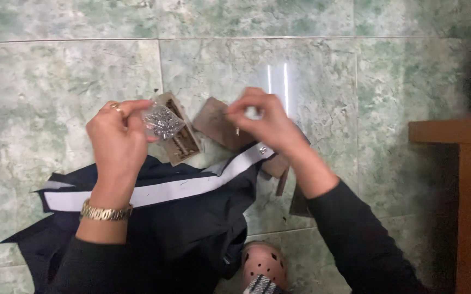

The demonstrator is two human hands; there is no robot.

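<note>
From the head camera, the left hand [118, 139] is pinching a small clear bag of metal bits [162, 121] — fingers closed on it — above the dark garment [192, 218] lying on the green floor [56, 81]. The right hand [268, 122] is nipping something tiny, apparently just drawn out — next comes placing it. A wooden box [184, 141] is lying close behind.

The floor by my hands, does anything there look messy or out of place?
Mildly: the dark garment lies crumpled, its white strip running askew, and brown wooden pieces lie scattered at odd angles. Nothing looks spilled or broken.
</note>
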